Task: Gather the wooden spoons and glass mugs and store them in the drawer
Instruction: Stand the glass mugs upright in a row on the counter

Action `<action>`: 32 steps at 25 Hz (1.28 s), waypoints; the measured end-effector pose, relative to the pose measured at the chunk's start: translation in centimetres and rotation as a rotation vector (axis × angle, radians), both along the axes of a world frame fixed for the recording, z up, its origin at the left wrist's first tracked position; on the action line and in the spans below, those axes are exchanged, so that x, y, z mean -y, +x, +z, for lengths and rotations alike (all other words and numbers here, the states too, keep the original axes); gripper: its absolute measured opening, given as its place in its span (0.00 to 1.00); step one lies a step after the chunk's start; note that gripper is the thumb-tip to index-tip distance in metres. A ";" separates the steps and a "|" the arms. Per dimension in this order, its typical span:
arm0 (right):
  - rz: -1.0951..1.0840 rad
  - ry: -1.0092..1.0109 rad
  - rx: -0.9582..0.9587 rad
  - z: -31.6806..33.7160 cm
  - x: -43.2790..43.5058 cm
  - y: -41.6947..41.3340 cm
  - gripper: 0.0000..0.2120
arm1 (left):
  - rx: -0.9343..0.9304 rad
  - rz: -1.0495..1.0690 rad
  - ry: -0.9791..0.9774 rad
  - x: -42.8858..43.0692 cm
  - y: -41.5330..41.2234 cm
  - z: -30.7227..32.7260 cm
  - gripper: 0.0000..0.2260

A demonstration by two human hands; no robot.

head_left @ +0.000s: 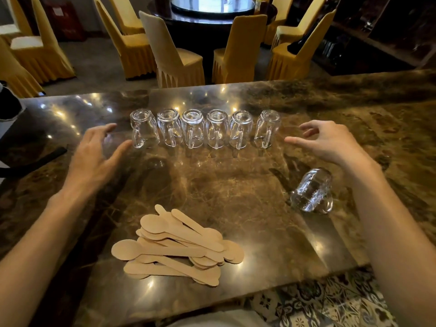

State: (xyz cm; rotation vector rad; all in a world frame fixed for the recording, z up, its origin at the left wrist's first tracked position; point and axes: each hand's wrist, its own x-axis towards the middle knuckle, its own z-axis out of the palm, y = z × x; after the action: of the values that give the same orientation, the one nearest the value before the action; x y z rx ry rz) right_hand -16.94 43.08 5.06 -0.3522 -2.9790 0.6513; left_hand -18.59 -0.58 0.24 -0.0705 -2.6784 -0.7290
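Note:
Several clear glass mugs [192, 129] stand upside down in a row across the middle of the brown marble counter [236, 185], handles toward me. One more glass mug [312, 190] lies on its side at the right, apart from the row. A heap of flat wooden spoons [177, 246] lies near the counter's front edge. My left hand [94, 156] hovers open just left of the row, its thumb close to the leftmost mug. My right hand [328, 140] hovers open just right of the row, fingers curled, holding nothing. No drawer is in view.
A dark strap and a dark object [30, 161] lie at the counter's left end. Beyond the counter stand yellow-covered chairs [174, 55] around a round dark table [212, 10]. Patterned floor tiles [330, 300] show below the front edge.

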 end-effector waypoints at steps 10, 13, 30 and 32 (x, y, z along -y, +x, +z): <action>-0.293 -0.455 -0.191 -6.7 -1.0 9.5 0.29 | 0.261 0.065 -0.288 0.4 5.7 -5.2 0.34; -0.356 -0.510 -0.197 -7.7 -1.2 10.4 0.29 | 0.247 0.072 -0.330 0.3 5.6 -5.3 0.33; -0.412 -0.336 0.043 -6.8 -2.1 10.9 0.11 | 0.213 0.102 -0.330 0.2 5.9 -5.8 0.28; -0.386 -0.617 0.065 -6.5 -2.5 11.0 0.08 | 0.212 0.106 -0.332 0.1 5.9 -5.8 0.28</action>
State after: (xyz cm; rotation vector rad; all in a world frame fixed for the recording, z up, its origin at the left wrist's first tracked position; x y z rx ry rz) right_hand -5.94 45.57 -1.45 -0.9623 -2.5665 1.5010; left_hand -12.67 -0.71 -5.53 0.0679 -2.9540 -0.2664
